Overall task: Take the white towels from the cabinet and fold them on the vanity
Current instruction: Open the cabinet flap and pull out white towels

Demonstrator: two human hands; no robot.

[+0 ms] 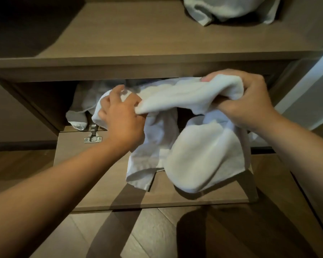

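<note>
Here, much of the brown wooden cabinet [157, 67] is hard to read: its far left interior falls into shadow, and the low compartment behind your hands is dark, so the grey-white bundle of cloth [86, 103] lying inside it at the left cannot be resolved into separate pieces. A second crumpled white towel [231, 10] sits on the upper shelf at the far right, cut off by the top edge of the view. The drop-down cabinet door [104, 175] lies open and flat toward you, with a small metal hinge [92, 135] at its far left corner.

The crumpled white terry towel [194, 146] is at the mouth of the low compartment, stretched between both hands, its lower folds hanging down onto the open door. Your fingers are largely buried in the fabric.

Your left hand [122, 118] reaches in from the near left, palm down, fingers curled and pinching a fold of this towel. Your right hand [250, 101] comes in from the near right, held higher, thumb and fingers clamped round the bunched upper edge of the towel just under the shelf edge. Both forearms are extended forward.
</note>
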